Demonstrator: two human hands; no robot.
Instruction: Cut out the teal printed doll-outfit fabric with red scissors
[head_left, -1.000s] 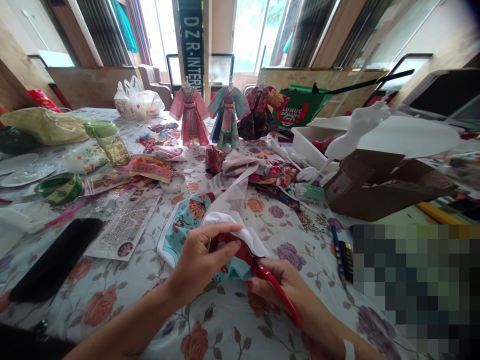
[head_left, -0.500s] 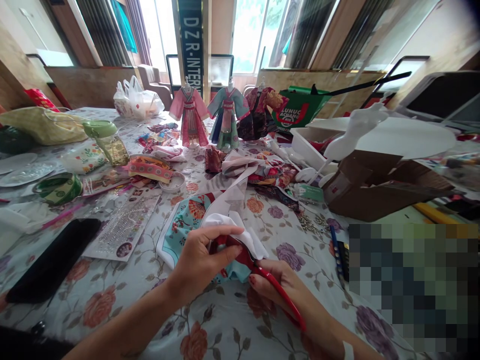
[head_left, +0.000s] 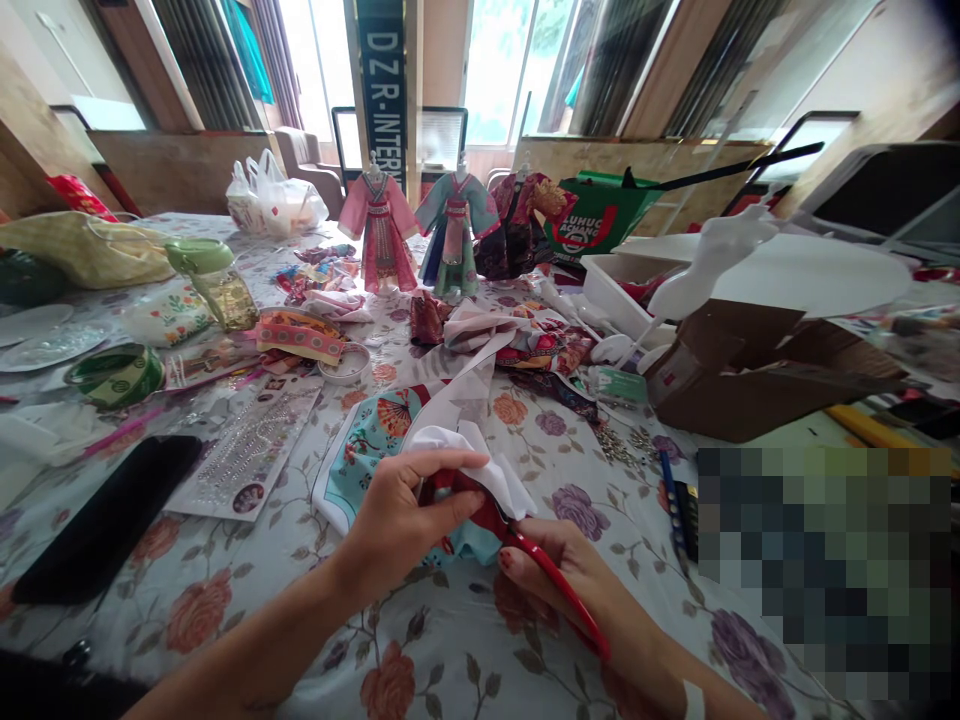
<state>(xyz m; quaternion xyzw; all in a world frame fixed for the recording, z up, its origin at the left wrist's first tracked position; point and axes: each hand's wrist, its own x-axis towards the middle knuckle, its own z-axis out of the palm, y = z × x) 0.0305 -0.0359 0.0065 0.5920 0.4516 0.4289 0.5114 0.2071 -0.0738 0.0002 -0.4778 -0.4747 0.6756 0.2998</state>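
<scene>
My left hand (head_left: 409, 505) pinches a bunched piece of fabric, dark red with white (head_left: 450, 445) and turquoise parts, between thumb and fingers. My right hand (head_left: 559, 570) is closed around the red-handled scissors (head_left: 566, 590), whose handle points toward me. Their blades meet the fabric by my right fingertips and are mostly hidden. Beyond my left hand, turquoise printed fabric (head_left: 364, 455) with a fan pattern lies flat on the flowered tablecloth (head_left: 292, 625).
A black phone (head_left: 109, 520) and a sheet of stick-on beads (head_left: 247, 450) lie to the left. Small dressed mannequins (head_left: 377, 230) stand at the back. On the right are a cardboard box (head_left: 757, 380), a white bare mannequin (head_left: 709, 260) and a blue pen (head_left: 670, 500).
Almost nothing differs. Both hands, the scissors and the fabric keep nearly the same place and pose.
</scene>
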